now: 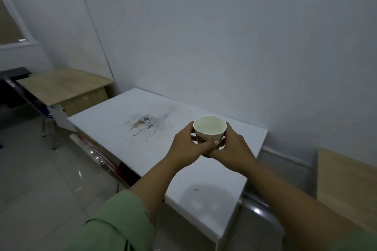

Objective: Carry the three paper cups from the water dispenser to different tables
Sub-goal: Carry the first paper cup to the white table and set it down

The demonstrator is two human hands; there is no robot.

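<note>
Cup cradled in both hands above the white table.

We wrap our left hand [186, 144] and right hand [232, 150] around the paper cup [209, 131], upright so nothing spills, over the white table [114, 126] beyond its stain [142, 123], likely to set down.

Paper cup [209, 131] between both hands above white table [114, 128]; wooden desk [61, 85] behind-left.

A bare office-like room: white table [204, 185], wooden desk [67, 85], tiled floor [40, 179], plain white walls [224, 36].
</note>
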